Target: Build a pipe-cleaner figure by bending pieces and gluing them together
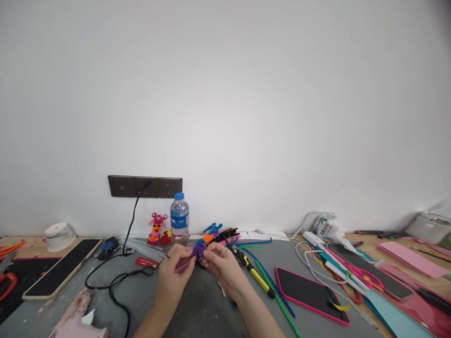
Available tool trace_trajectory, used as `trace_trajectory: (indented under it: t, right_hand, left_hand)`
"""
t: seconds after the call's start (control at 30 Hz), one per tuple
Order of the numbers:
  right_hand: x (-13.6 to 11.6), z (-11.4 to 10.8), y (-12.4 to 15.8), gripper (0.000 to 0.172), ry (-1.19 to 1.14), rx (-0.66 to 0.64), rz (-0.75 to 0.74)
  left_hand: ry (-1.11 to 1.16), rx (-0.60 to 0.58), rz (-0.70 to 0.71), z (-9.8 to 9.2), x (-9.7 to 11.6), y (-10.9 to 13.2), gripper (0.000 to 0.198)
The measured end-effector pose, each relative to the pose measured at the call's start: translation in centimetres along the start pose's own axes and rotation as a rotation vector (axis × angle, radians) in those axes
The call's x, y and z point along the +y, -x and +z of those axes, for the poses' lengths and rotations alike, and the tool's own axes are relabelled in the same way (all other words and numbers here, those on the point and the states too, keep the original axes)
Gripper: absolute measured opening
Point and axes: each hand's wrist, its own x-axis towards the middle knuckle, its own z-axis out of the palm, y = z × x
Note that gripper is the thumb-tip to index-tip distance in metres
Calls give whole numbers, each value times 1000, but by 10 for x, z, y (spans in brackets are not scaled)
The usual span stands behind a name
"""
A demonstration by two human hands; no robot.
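Observation:
A small figure (pixel 207 238) made of bent pipe cleaners, blue at the head, orange in the middle and purple below, is tilted between my two hands. My left hand (pixel 175 270) pinches its purple lower end from the left. From the right, the thumb and fingers of my right hand (pixel 222 265) grip the same purple part. Behind my right hand lie black and pink pipe cleaners (pixel 230 232). Pliers with yellow-and-black handles (pixel 259 278) rest just right of it. A similar pink and orange figure (pixel 155 230) stands behind my left hand.
A water bottle (pixel 180 220) stands near the wall. Blue and green pipe cleaners (pixel 278 300) and a pink-cased phone (pixel 312 295) lie to the right, beside white cables and scissors (pixel 368 279). On the left are a black cable (pixel 112 291), another phone (pixel 63 267) and a white tub (pixel 59 236).

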Motion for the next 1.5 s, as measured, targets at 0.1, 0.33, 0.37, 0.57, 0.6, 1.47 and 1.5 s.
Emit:
trace_trajectory:
  t: [0.1,0.33,0.37,0.57,0.6,1.47,1.5]
  right_hand:
    - [-1,1,0,37,8,8,-8]
    - [4,-2,-3,38,20,32,-28]
    - [4,-2,-3,38,23,34,-30]
    - [-1,-1,-2,38,54,21,-38]
    - [-2,-1,-1,38,56,17,-34]
    - [-13,7,8,46,205,35,0]
    - [-14,6,8,46,204,34,1]
  left_hand:
    - [-5,-5,6,0,-1,0,12]
    - [-55,-10,41,-1,2,-1,12]
    - [-62,-6,49,-1,3,-2,12]
    - [-78,-7,94,-2,6,-4,12]
    - [-84,-9,100,-2,6,-4,12]
    - [-131,-3,137,-4,10,-6,13]
    - [-136,-4,139,-4,11,-6,13]
